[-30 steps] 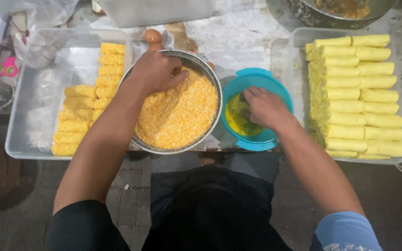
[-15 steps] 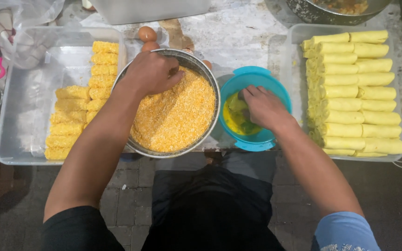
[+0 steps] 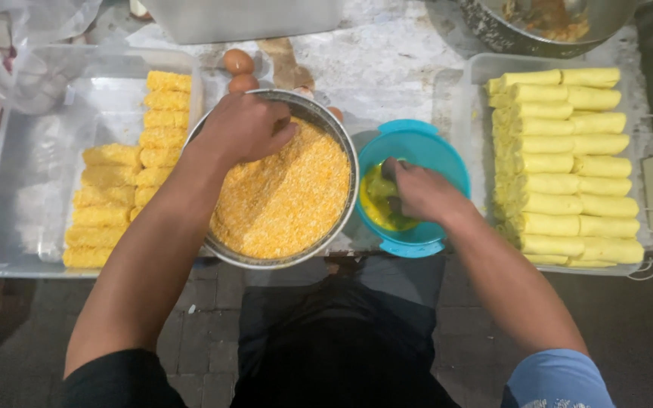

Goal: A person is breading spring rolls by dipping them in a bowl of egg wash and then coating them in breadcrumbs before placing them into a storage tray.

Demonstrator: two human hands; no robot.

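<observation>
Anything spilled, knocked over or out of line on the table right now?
Nothing stands out. The left hand is in the metal bowl of breadcrumbs, the right hand in the blue bowl of beaten egg. Coated rolls and plain rolls lie in tidy rows in their trays.

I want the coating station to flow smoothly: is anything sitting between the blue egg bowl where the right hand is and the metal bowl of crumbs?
Nothing visible. The blue bowl holding the right hand sits directly beside the metal crumb bowl, rims nearly touching.

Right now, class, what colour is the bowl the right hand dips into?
Turquoise blue bowl, holding yellow liquid; the head view shows it best.
</observation>
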